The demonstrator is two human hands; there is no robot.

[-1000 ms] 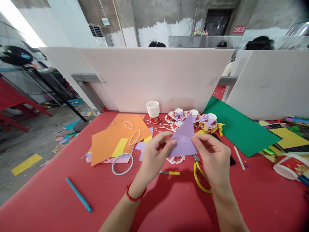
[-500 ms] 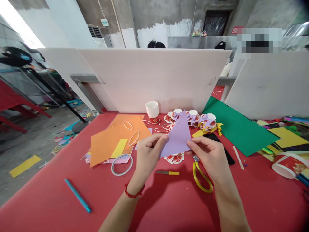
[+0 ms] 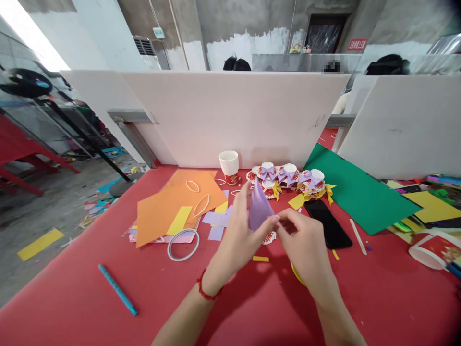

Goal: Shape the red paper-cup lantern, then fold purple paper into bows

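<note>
Together, the left hand [image 3: 240, 236] and right hand [image 3: 306, 246] held the purple paper [image 3: 258, 207] upright above the red table [image 3: 72, 288] — thumb and fingertips of each pinched its lower corner, where the hands met. Just to its right lay a black phone [image 3: 327, 223] — decorated cups [image 3: 288, 175] stood behind.

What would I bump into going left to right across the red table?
Blue pen → white tape ring → white paper cup → purple paper → black phone → red cup lying down.
</note>
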